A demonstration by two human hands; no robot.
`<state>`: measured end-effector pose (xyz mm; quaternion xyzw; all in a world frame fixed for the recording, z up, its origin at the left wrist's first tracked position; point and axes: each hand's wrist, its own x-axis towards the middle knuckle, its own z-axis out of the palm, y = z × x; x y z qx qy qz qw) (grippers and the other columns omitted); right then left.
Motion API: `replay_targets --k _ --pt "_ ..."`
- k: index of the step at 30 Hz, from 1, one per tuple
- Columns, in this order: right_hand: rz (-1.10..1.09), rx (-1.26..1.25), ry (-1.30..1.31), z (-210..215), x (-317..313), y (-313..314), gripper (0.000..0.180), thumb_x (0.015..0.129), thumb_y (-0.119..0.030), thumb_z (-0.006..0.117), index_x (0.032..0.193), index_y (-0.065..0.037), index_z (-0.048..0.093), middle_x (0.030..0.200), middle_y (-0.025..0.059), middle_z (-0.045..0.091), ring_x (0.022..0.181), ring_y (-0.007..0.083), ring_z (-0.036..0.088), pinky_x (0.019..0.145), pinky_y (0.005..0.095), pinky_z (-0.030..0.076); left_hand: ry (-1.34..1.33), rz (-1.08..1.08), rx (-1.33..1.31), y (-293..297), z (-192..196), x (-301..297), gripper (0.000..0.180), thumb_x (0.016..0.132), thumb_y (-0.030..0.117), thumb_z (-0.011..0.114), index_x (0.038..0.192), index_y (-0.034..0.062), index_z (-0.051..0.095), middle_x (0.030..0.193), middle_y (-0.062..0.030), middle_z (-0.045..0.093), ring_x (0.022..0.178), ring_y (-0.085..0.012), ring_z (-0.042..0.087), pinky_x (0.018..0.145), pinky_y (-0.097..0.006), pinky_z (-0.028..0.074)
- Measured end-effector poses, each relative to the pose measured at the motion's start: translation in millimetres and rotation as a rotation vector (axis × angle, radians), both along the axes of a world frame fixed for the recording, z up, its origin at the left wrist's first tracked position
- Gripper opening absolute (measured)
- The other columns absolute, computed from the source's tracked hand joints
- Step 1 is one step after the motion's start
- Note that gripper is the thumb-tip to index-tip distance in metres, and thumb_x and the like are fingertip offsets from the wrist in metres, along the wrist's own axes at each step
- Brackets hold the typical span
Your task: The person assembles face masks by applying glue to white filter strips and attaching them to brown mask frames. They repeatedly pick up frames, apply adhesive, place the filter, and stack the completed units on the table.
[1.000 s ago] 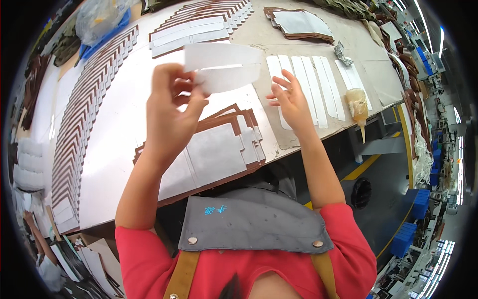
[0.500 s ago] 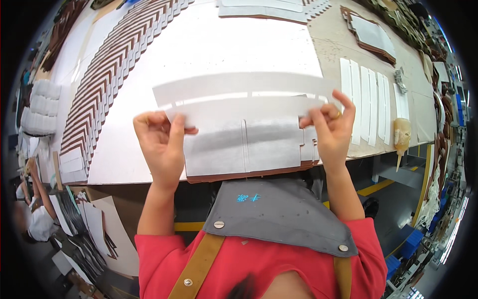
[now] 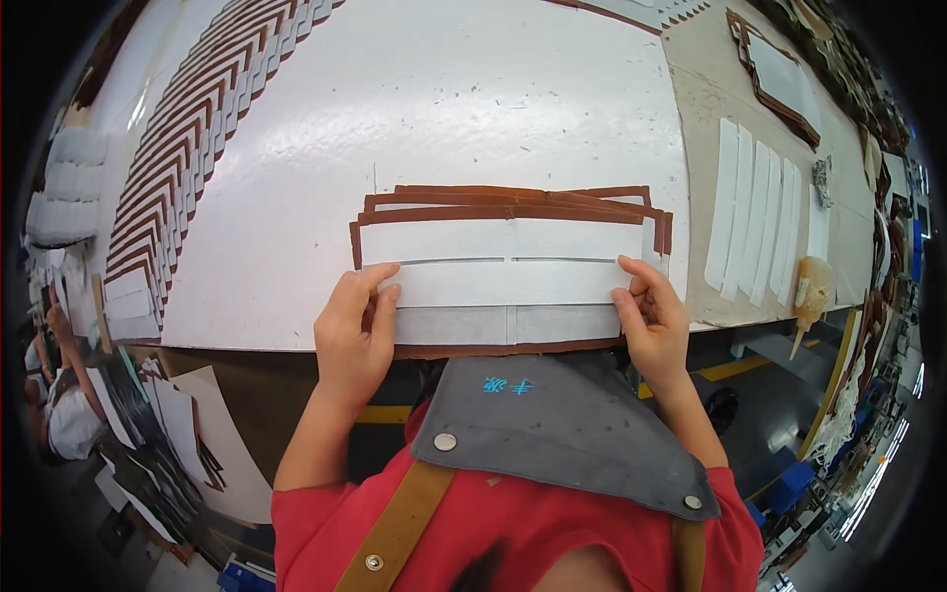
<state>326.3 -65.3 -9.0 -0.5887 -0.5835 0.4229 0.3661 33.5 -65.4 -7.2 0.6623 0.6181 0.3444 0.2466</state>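
A white slotted strip point(image 3: 444, 284) lies over a stack of brown-edged panels point(image 3: 513, 211) at the table's near edge. Its left end is between the thumb and index finger of my left hand point(image 3: 355, 321). Thumb and index finger of my right hand point(image 3: 655, 321) are at the opposite end, closed around its edge. Below the strip, the grey-white lining of the panel point(image 3: 449, 326) shows, split by a seam in the middle. Along the stack's front runs a brown edge point(image 3: 513, 349).
A long fanned row of brown-and-white pieces point(image 3: 192, 148) runs along the left. On the right lie several white strips point(image 3: 755, 212), a glue bottle point(image 3: 813, 286) with its nozzle toward me, and stacked brown-edged pieces point(image 3: 779, 74). Another person's arm point(image 3: 64, 340) shows at far left.
The slotted strip, held raised above the panels before, has come down onto the stack. Both hands have lowered with it, and the brown upper borders of the panels now show.
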Motion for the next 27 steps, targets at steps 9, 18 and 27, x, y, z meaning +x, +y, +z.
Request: replay_targets --k 9,18,27 --pt "0.059 0.073 -0.236 7.9 -5.3 6.7 0.031 0.080 0.003 0.060 0.109 -0.004 0.062 0.069 0.0008 0.046 0.058 0.0076 0.041 0.052 0.0201 0.036 0.058 -0.007 -0.111 2.7 4.3 -3.3 0.024 0.083 0.001 0.059 0.106 0.0045 0.062 0.071 -0.0071 0.050 0.054 -0.0163 0.046 0.051 -0.027 0.040" --pt "0.071 0.089 -0.328 9.6 -7.1 7.4 0.034 0.078 0.004 0.061 0.111 -0.004 0.063 0.065 0.0017 0.046 0.055 0.0080 0.041 0.050 0.0213 0.034 0.047 -0.018 -0.128 5.4 5.3 -4.4 0.026 0.082 0.002 0.059 0.108 0.0046 0.060 0.069 -0.0068 0.049 0.054 -0.0169 0.047 0.051 -0.028 0.041" --pt "0.089 0.067 -0.336 13.3 -5.7 9.2 0.036 0.078 0.004 0.060 0.113 -0.003 0.061 0.065 0.0010 0.045 0.055 0.0072 0.041 0.050 0.0208 0.034 0.102 -0.048 -0.135 6.8 4.6 -6.1 0.027 0.081 0.002 0.061 0.109 0.0056 0.062 0.068 -0.0056 0.047 0.054 -0.0138 0.046 0.051 -0.026 0.041"
